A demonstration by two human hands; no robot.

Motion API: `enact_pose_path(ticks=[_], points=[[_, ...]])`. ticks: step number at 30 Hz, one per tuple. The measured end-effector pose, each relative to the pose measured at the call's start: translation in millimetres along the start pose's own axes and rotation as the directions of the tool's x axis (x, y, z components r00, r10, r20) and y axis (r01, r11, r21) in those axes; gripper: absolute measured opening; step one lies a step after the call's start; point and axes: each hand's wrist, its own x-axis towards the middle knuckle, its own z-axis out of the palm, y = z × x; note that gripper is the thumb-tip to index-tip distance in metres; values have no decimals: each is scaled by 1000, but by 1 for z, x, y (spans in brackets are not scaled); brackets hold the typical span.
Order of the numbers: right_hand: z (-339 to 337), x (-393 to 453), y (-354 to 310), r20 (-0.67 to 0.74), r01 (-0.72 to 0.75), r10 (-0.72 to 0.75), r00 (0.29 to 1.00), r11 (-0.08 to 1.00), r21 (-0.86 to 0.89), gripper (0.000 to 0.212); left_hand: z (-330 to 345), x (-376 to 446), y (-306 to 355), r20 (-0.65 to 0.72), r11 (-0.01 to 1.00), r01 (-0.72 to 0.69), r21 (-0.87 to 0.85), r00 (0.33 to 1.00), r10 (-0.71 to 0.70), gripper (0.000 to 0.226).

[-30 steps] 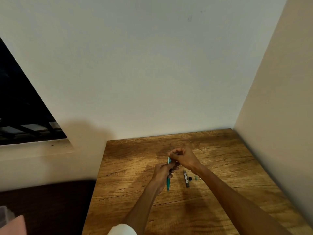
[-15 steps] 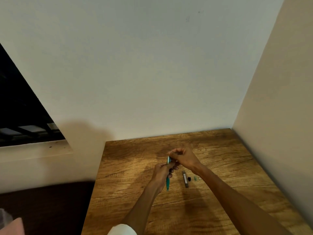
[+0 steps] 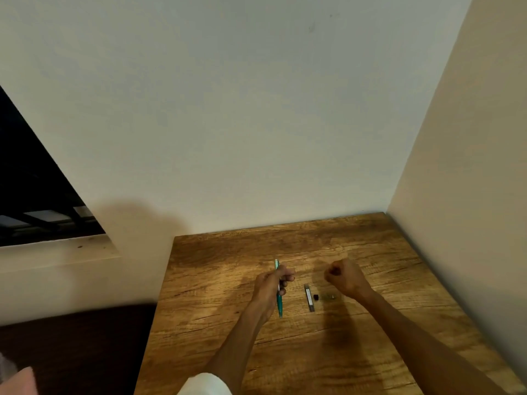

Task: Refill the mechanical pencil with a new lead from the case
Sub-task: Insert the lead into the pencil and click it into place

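My left hand [image 3: 271, 283] grips a teal mechanical pencil [image 3: 279, 305] around its middle, held roughly upright over the wooden table [image 3: 228, 332], tip toward me. My right hand [image 3: 343, 276] hovers to the right of it, fingers curled closed; whether a lead is pinched in them is too small to tell. Between the hands, a slim dark lead case [image 3: 309, 297] lies flat on the table. Just right of the case sit a small black cap [image 3: 316, 296] and a small greenish piece [image 3: 330, 296].
The table stands in a corner, with a white wall [image 3: 256, 124] behind and a beige wall [image 3: 470, 166] along its right edge. A dark window opening [image 3: 34, 195] lies to the left. Dark floor [image 3: 71, 352] lies beyond the table's left edge.
My right hand has pulled away from the top of the pencil and moved right, above the small parts. My left hand keeps holding the pencil.
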Motion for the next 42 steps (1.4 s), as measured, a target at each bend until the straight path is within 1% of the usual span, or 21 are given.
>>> enact_pose_path(ticks=[2, 5, 12, 18, 26, 31, 34, 36, 39, 42], points=[[-1, -3, 11, 24, -14, 16, 1000, 995, -98, 10, 2, 1, -2, -18, 1000, 19, -1, 1000, -19, 33], [-2, -6, 22, 91, -25, 43, 995, 982, -186, 14, 4, 2, -3, -36, 999, 50, 13, 998, -50, 35], [6, -8, 24, 129, 8, 29, 991, 961, -277, 19, 3, 3, -2, -79, 998, 61, 9, 995, -60, 34], [11, -10, 23, 116, 18, 19, 993, 952, -305, 17, -2, 4, -2, -88, 999, 47, 5, 995, -46, 34], [15, -12, 26, 52, -14, 31, 998, 950, -312, 14, -2, 2, -2, -92, 999, 47, 2, 995, -47, 32], [16, -12, 28, 56, -19, 37, 998, 956, -294, 16, 0, 1, -1, -89, 999, 48, 1, 995, -48, 31], [15, -10, 26, 58, -39, 54, 997, 970, -242, 13, 0, 0, -1, -78, 999, 41, -3, 996, -41, 30], [12, -9, 20, 26, -49, 54, 998, 984, -169, 9, -1, -1, -1, -72, 999, 36, -2, 997, -36, 30], [8, -5, 3, -37, -25, 26, 999, 999, 20, 18, -1, 0, -1, -70, 999, 34, 4, 997, -34, 32], [9, -2, -19, -70, 9, 6, 998, 978, 209, 16, 0, 0, -2, -68, 999, 38, 13, 997, -37, 33]])
